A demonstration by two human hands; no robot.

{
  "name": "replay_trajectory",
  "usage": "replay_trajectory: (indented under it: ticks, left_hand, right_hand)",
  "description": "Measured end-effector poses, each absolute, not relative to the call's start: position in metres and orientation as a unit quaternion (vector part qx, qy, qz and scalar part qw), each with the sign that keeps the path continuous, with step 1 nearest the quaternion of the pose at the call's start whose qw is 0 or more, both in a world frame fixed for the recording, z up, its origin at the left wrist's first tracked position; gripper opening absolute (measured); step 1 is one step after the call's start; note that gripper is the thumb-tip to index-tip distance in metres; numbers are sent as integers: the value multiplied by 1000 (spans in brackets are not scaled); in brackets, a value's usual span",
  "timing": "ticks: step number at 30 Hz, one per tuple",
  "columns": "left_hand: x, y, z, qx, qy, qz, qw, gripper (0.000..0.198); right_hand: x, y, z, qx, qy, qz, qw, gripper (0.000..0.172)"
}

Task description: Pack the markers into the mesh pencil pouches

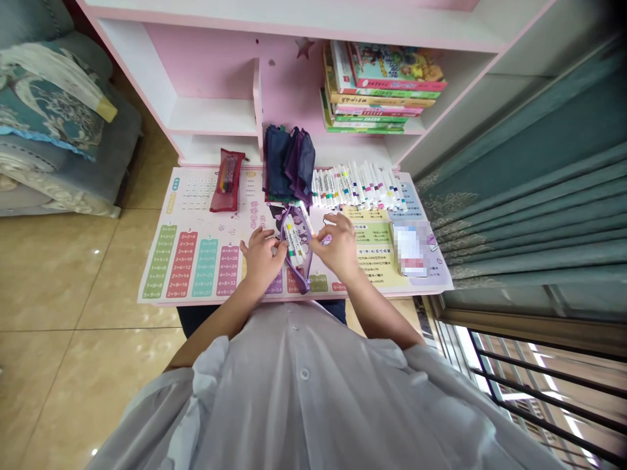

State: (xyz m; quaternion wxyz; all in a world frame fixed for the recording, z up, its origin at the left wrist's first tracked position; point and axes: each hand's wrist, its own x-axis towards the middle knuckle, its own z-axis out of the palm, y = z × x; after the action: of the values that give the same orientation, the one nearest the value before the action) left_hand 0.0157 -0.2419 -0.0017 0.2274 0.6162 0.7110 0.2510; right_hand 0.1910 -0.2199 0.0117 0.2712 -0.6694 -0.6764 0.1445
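Note:
A purple zip pencil pouch (pixel 304 285) lies open at the desk's front, with several white markers (pixel 294 241) inside it. My left hand (pixel 263 256) pinches the pouch's left edge between thumb and finger. On the opposite side, my right hand (pixel 339 247) is closed in a pinch at the end of a white marker (pixel 304 214), which lies along the pouch's right edge. Whether those fingertips also grip the pouch's edge I cannot tell. Behind the pouch is a stack of dark blue and purple mesh pouches (pixel 289 163). Beside it lies a row of many white markers (pixel 360 186).
A red mesh pouch (pixel 226 181) with colored pens inside lies at the left. A phone (pixel 411 248) with a blurred screen rests at the right. Books (pixel 382 98) are stacked on the shelf (pixel 210 114) behind the printed desk mat (pixel 196 287). A curtain (pixel 529 189) hangs at the right.

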Motion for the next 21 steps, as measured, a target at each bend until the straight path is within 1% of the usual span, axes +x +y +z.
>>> replay_trajectory:
  ticks: [4,9,13,16,19,21]
  left_hand:
    - [16,-242,-3,618,711,255,220,24]
    - [16,-243,-3,617,714,252,217,23]
    - [14,-244,-5,618,716,247,211,24]
    - [14,-244,-7,619,715,249,208,24]
    - [14,-244,-7,620,711,255,211,24]
    - [14,-243,-5,619,710,254,219,25]
  right_hand:
    - [178,-243,5,-665,-678,173,261,12]
    - [164,-243,-2,-681,-680,149,228,10]
    - [159,-243,-2,-678,-692,134,208,14]
    - [158,-244,-1,-677,-697,133,192,14]
    - [161,-241,-1,-671,-703,135,193,12]
    - [167,-232,-1,-662,-708,135,203,15]
